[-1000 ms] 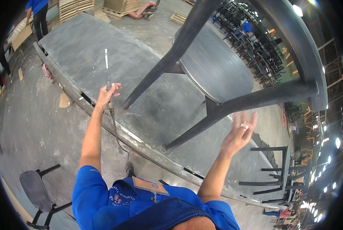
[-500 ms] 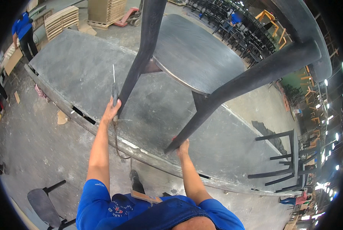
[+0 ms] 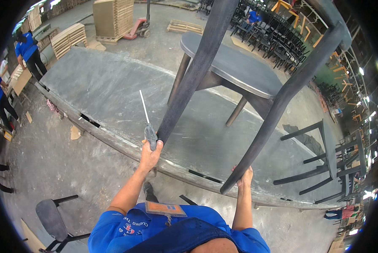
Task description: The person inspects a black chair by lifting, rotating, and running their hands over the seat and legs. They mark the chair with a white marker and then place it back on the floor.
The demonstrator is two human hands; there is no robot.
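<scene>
gripping dark grey chair [image 3: 239, 71] legs: left hand [image 3: 150, 155], right hand [image 3: 244, 179].

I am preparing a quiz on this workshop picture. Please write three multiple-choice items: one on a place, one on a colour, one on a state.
1. Where is the left hand? A on a chair leg's end B on the floor C in a pocket
2. What colour is the held chair? A white B dark grey C red
3. How is the right hand? A hanging free B holding a cup C gripping a leg's end

A: it holds the leg with a tool.
B: seat and legs look dark grey.
C: fingers wrap the leg.
</scene>
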